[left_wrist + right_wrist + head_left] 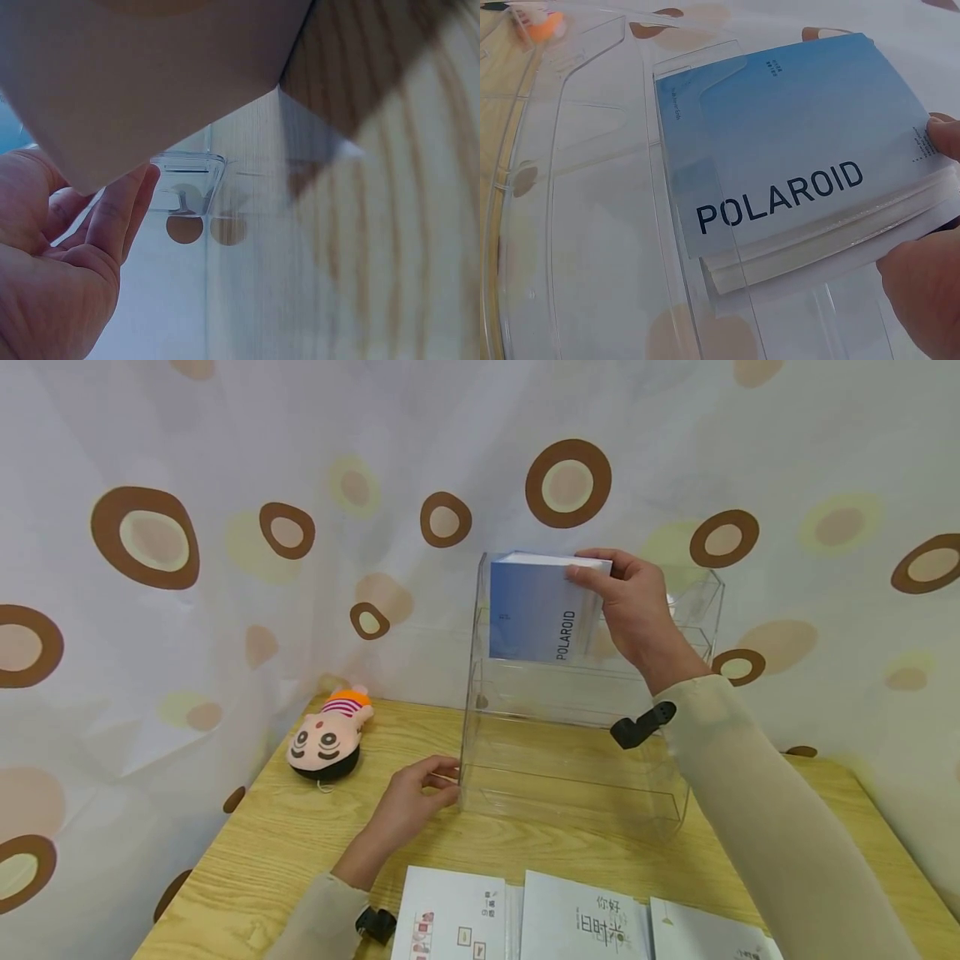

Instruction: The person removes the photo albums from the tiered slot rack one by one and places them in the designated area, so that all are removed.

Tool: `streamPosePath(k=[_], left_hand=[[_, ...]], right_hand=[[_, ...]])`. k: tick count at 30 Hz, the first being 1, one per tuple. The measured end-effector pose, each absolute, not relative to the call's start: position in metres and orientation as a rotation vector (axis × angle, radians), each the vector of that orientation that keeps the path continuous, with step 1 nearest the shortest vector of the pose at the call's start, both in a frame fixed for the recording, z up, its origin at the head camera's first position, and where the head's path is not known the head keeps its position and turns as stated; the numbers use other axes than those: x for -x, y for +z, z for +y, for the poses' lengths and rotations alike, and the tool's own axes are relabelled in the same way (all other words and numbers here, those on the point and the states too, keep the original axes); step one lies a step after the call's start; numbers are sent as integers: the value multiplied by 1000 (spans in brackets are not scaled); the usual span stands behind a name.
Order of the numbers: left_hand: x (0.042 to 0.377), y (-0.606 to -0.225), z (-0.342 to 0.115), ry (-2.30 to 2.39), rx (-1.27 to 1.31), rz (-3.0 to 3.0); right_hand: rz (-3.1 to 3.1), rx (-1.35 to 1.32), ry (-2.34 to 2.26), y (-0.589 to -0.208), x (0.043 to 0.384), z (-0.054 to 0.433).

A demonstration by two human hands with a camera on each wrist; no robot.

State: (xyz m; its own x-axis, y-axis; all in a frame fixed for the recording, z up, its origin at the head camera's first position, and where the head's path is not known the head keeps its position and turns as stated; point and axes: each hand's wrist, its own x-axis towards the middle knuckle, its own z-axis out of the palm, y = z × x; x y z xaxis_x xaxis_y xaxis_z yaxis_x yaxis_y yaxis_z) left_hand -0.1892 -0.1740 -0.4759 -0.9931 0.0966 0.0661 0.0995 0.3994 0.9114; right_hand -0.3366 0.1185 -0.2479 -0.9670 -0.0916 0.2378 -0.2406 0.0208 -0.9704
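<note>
My right hand (637,603) pinches the upper right edge of a blue-and-white photo album (528,610) marked POLAROID. The album stands in the top tier of a clear acrylic rack (577,774), at its left end. In the right wrist view, the album's lower left edge (697,180) sits behind the tier's clear front lip, and its pages fan slightly near my thumb side. My left hand (411,793) is low at the rack's left side, fingertips against or just beside the panel. Fairly straight fingers (112,214) show in the left wrist view, partly hidden by a pale flat surface.
White albums (450,918) lie in a row at the table's front, with a middle one (555,918) and a right one (705,935). A plush doll (330,739) lies at the back left of the wooden table (247,860). Behind hangs a patterned curtain (300,443).
</note>
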Motion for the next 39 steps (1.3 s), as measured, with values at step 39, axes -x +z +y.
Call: streamPosePath(k=[39], left_hand=[[188, -474, -173, -1703, 200, -2629]], right_hand=[[-1968, -417, 2205, -225, 328, 126]])
